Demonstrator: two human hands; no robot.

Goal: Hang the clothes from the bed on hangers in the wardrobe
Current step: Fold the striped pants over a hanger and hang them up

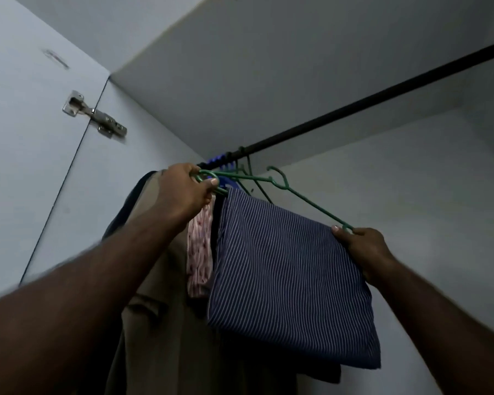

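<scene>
left hand (183, 192) pinches green hanger (311, 203) end | right hand (365, 246) grips other end, maybe striped cloth (283, 275) too

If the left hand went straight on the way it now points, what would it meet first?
Probably the bunch of blue hangers on the dark rod, just beyond the left hand, which grips the green hanger. Depth is unclear, so it might pass in front of them.

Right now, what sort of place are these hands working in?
Likely inside a wardrobe: a dark hanging rail crosses under a pale top panel, a metal door hinge sits at left, and clothes hang bunched at the rail's left end beside the held green hanger.
</scene>
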